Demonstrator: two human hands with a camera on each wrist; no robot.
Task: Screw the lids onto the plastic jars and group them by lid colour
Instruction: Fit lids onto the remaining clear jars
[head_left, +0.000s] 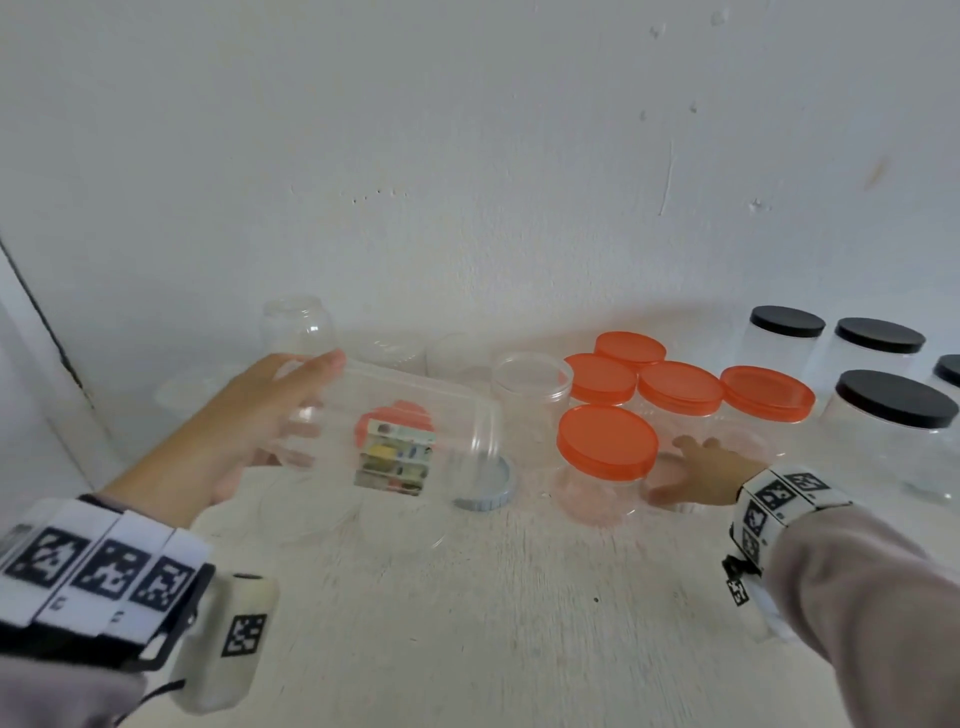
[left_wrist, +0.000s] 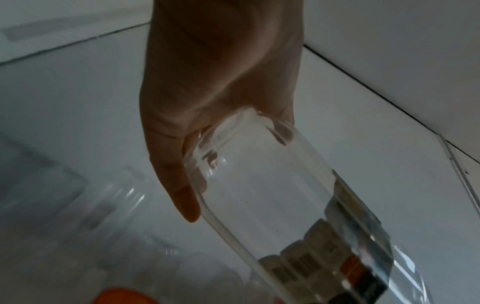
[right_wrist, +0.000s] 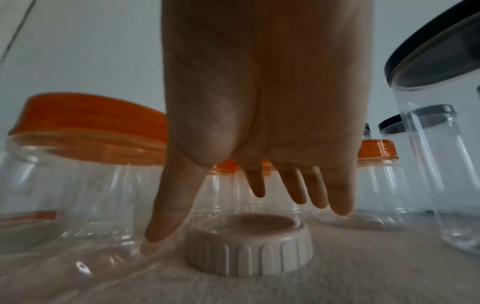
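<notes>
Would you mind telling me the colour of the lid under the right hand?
Beige or off-white lid, clearest in the right wrist view.

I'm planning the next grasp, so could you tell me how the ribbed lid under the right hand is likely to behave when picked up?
The ribbed lid looks like thin plastic, so it is probably light and fairly stiff. Its ribbed rim should give fingertips purchase rather than slipping. It lies flat with its hollow side up under the open right hand, so it seems unlikely to roll.
</notes>
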